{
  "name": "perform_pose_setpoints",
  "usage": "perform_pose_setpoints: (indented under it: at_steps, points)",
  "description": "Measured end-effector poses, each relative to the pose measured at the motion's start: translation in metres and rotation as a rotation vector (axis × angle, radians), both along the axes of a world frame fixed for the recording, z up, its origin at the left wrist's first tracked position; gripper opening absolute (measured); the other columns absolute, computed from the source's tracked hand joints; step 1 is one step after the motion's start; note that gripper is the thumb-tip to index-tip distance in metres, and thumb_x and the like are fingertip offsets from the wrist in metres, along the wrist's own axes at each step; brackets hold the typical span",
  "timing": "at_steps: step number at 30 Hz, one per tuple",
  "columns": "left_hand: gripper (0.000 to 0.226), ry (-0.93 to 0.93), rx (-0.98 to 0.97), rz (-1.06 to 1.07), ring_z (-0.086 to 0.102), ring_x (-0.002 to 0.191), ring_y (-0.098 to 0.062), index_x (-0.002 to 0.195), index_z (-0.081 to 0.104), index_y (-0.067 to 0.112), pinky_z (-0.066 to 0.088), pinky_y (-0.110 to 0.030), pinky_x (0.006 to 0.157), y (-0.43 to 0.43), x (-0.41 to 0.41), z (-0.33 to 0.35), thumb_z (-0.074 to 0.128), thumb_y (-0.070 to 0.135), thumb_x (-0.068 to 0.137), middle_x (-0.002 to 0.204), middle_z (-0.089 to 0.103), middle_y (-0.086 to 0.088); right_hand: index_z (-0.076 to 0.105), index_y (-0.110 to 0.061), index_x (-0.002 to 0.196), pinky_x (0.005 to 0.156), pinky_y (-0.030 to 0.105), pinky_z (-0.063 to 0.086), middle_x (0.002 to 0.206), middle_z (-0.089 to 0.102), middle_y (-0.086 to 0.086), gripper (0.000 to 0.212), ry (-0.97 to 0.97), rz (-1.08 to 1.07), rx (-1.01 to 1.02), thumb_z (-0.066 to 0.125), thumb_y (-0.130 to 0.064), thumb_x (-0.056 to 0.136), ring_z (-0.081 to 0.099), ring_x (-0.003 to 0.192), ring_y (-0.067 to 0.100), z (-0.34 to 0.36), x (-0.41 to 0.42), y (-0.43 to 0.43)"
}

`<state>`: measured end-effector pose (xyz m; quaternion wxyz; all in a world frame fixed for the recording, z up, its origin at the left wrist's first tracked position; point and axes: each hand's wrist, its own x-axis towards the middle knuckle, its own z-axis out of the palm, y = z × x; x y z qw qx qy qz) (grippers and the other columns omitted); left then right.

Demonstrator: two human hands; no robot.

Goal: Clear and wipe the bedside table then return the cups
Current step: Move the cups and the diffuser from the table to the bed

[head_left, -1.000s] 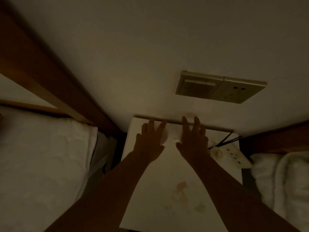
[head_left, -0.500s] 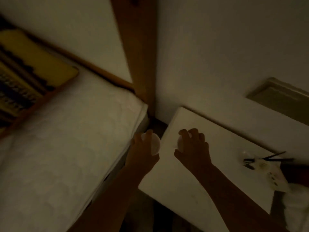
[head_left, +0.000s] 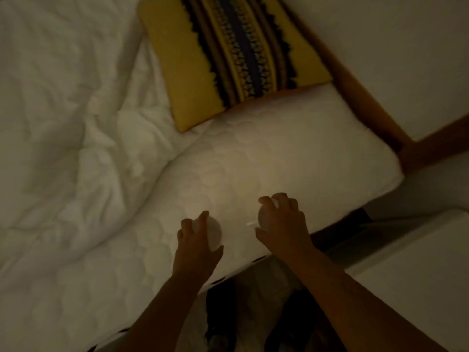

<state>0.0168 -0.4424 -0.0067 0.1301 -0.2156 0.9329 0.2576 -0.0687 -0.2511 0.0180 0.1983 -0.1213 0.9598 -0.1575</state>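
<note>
A white quilted mattress (head_left: 291, 158) spreads beneath and beyond both hands, and its near edge passes under the wrists. Far out to the left of the left hand, a white duvet (head_left: 63, 110) lies crumpled in deep folds. Well beyond the fingertips of both hands, a yellow cushion (head_left: 228, 57) with a dark patterned band down its middle rests on the bed. To the right of the right hand, past the mattress corner, the white bedside table (head_left: 418, 280) shows part of its top. It is well apart from the hand, with a dark gap between it and the mattress. A wooden bed frame (head_left: 365, 97) runs along the far side of the mattress, beyond and to the right of the right hand, against a pale wall (head_left: 406, 34).

The left hand (head_left: 196, 246) reaches over the mattress edge with its fingers and thumb curled round the left cup (head_left: 214, 232), a white cup gripped from above, its rounded side showing between fingers and thumb. The right hand (head_left: 283, 224), just to the right and a little further out, has its fingers wrapped over the right cup (head_left: 275, 204), also white and mostly hidden under them. A thin pale sliver (head_left: 251, 224) pokes out on the thumb side of the right hand; the dim light does not show what it is. Both cups are low over the mattress, and I cannot tell whether either one touches it.
</note>
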Motion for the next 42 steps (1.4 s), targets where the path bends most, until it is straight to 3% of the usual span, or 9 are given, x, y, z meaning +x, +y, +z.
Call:
perform_pose_setpoints:
  at_steps: [10, 20, 25, 30, 36, 42]
  points:
    - [0.095, 0.054, -0.016, 0.167, 0.038, 0.124, -0.03, 0.141, 0.022, 0.034, 0.052, -0.048, 0.091, -0.114, 0.017, -0.008, 0.082, 0.033, 0.067, 0.133, 0.024, 0.0, 0.041, -0.027, 0.135, 0.094, 0.044, 0.045, 0.136, 0.037, 0.005, 0.066, 0.057, 0.221, 0.02, 0.07, -0.045, 0.078, 0.038, 0.122, 0.028, -0.015, -0.005, -0.145]
    - [0.098, 0.058, -0.035, 0.086, 0.04, 0.123, -0.031, 0.143, 0.018, 0.03, 0.051, -0.045, 0.09, -0.125, 0.009, -0.032, 0.08, 0.032, 0.067, 0.135, 0.027, -0.007, 0.037, -0.026, 0.139, 0.097, 0.043, 0.041, 0.142, 0.035, 0.005, 0.072, 0.076, 0.232, 0.108, 0.069, -0.049, 0.078, 0.036, 0.127, 0.027, -0.037, -0.003, -0.171]
    - [0.109, 0.008, -0.045, 0.041, 0.021, 0.14, -0.035, 0.148, 0.003, 0.034, 0.034, -0.057, 0.106, -0.127, 0.013, -0.022, 0.076, 0.05, 0.069, 0.153, 0.01, -0.008, 0.022, -0.028, 0.147, 0.107, 0.045, 0.035, 0.153, 0.022, 0.007, 0.088, 0.003, 0.168, 0.053, 0.069, -0.054, 0.077, 0.024, 0.14, 0.027, -0.032, 0.003, -0.165]
    - [0.096, 0.016, -0.124, -0.061, 0.015, 0.144, -0.034, 0.147, 0.011, 0.031, 0.019, -0.06, 0.114, -0.119, 0.005, 0.002, 0.069, 0.056, 0.074, 0.155, 0.009, -0.009, 0.022, -0.025, 0.147, 0.109, 0.046, 0.035, 0.155, 0.022, 0.009, 0.089, 0.015, 0.092, 0.029, 0.068, -0.056, 0.077, 0.022, 0.142, 0.027, -0.003, 0.014, -0.141]
    - [0.069, 0.068, -0.087, -0.259, 0.034, 0.134, -0.025, 0.139, 0.034, 0.026, 0.036, -0.047, 0.109, -0.071, -0.021, 0.043, 0.066, 0.046, 0.081, 0.144, 0.036, -0.004, 0.03, -0.022, 0.144, 0.109, 0.043, 0.039, 0.15, 0.03, 0.006, 0.075, -0.053, -0.07, 0.003, 0.064, -0.049, 0.084, 0.031, 0.137, 0.024, 0.04, 0.025, -0.077]
    - [0.058, 0.071, -0.05, -0.571, 0.038, 0.131, -0.022, 0.136, 0.042, 0.023, 0.045, -0.032, 0.102, 0.02, -0.037, 0.065, 0.062, 0.045, 0.086, 0.144, 0.034, -0.005, 0.026, -0.021, 0.147, 0.107, 0.037, 0.042, 0.15, 0.026, 0.002, 0.065, -0.111, -0.37, -0.088, 0.056, -0.041, 0.093, 0.034, 0.133, 0.019, 0.061, 0.057, 0.019]
